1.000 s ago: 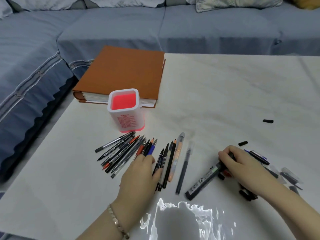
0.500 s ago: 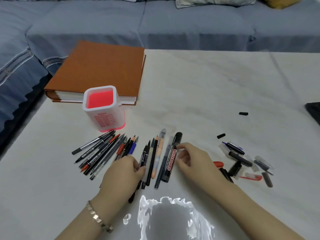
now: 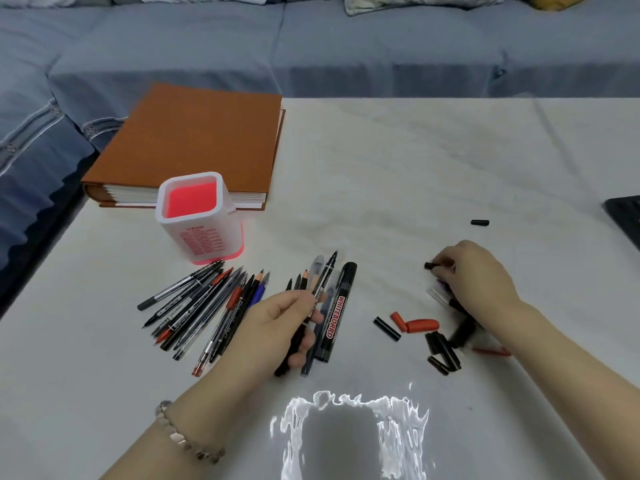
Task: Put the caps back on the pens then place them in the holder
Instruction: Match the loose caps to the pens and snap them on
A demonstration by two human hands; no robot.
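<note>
A white pen holder [image 3: 199,220] with a glowing red inside stands empty on the table, in front of the book. Several uncapped pens [image 3: 204,306] lie fanned out below it. My left hand [image 3: 282,322] grips a thin black pen [image 3: 325,273], lifted with its tip pointing away. A capped black whiteboard marker [image 3: 337,311] lies just right of that hand. My right hand [image 3: 474,277] pinches a small black cap [image 3: 431,266] above the pile of loose caps [image 3: 440,344]; red caps [image 3: 415,325] lie there too. Another black cap [image 3: 479,222] lies alone farther back.
A thick orange book [image 3: 197,143] lies at the table's back left. A blue sofa [image 3: 311,46] runs behind the white table [image 3: 398,161]. A dark object [image 3: 627,213] sits at the right edge. A bright glare patch [image 3: 346,434] covers the near table.
My right hand let go of the whiteboard marker beside the pens and moved right to the caps, picking up a black one. My left hand lifted a thin black pen from the row.
</note>
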